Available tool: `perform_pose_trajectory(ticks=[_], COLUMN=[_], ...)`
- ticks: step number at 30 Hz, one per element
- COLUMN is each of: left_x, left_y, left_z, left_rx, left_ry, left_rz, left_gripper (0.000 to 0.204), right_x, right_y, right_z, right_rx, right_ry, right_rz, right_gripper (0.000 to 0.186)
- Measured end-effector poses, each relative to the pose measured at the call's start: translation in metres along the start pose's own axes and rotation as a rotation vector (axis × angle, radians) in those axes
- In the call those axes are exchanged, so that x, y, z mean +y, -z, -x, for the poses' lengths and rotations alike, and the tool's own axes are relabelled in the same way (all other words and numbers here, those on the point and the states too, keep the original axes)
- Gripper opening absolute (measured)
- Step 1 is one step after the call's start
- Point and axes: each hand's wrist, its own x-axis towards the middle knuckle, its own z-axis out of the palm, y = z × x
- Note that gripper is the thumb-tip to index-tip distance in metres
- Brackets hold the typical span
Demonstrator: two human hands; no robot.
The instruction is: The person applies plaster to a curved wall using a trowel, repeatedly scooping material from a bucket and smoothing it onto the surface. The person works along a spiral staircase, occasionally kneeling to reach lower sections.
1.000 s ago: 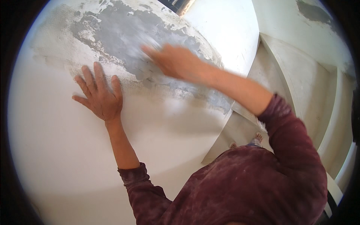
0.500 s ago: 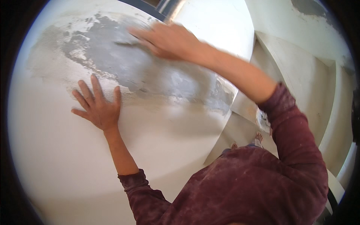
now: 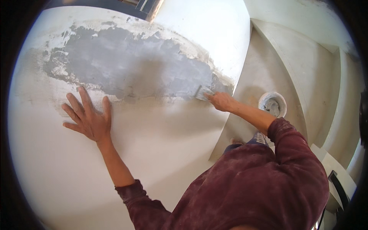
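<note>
My left hand [image 3: 90, 119] lies flat with fingers spread on the white wall [image 3: 165, 142], just below a broad patch of grey filler [image 3: 115, 57]. At the patch's lower right end, my right hand [image 3: 222, 101] is closed round the handle of a putty knife [image 3: 202, 92]. The knife's wide blade, smeared with grey, is against the wall at the patch's edge. Rough, pale scraped plaster borders the grey area. A shadow falls across the middle of the patch.
A white bucket [image 3: 283, 100] with grey filler inside stands right of my right forearm. Beyond it, a curved pale ledge or step [image 3: 295, 65] runs along the right. A dark frame [image 3: 111, 4] is at the top. Something black [image 3: 339, 188] sits at lower right.
My right hand has swept down and right across the patch with the putty knife, to its lower right end. My left hand stays spread on the wall. The bucket is now more fully in view.
</note>
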Motion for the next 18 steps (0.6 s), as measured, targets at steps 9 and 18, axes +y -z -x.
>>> perform_pose_trajectory(ticks=[9,18], left_x=[0.043,0.045], left_y=[0.017,0.015], left_z=[0.007,0.004], left_rx=[-0.293,-0.187], left_ry=[-0.383,-0.372], left_rz=[-0.084,0.040], left_gripper=[0.060,0.059], right_x=[-0.065,0.079], right_y=[0.208,0.026], right_z=[-0.201,-0.021], right_rx=[0.290,-0.210], right_ry=[0.214,-0.130], right_rz=[0.116,-0.062], right_gripper=[0.046,0.051])
